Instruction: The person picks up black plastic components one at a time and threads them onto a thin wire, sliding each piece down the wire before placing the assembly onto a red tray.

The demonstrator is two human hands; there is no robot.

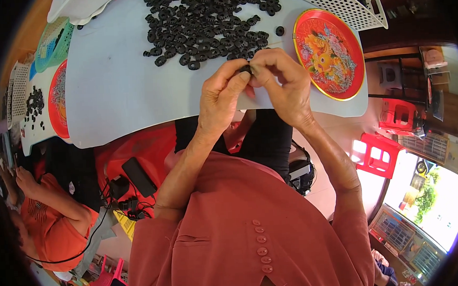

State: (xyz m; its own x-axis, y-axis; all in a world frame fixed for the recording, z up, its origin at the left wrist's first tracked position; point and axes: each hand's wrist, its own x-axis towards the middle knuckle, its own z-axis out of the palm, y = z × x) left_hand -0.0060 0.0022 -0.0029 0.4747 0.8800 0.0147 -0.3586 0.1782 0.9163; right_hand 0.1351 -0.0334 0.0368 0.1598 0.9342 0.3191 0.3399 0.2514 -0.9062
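Note:
My left hand (220, 89) pinches a small black plastic piece (245, 69) between thumb and forefinger, just above the near edge of the table. My right hand (283, 82) meets it there, its thumb and forefinger pressed together against the piece's right side. Whatever lies between those right fingertips is too small and covered to make out. Beyond both hands spreads a loose pile of similar black plastic pieces (204, 34), rounded and with holes in them. One stray black piece (280, 31) lies to the right of the pile.
A red round tray (299, 35) with a floral picture sits right of my hands. Behind it stands a white perforated basket (330, 3) holding black pieces. Further left are a green basket (67, 40) and another red tray (60, 107). A person in orange (58, 222) sits at left.

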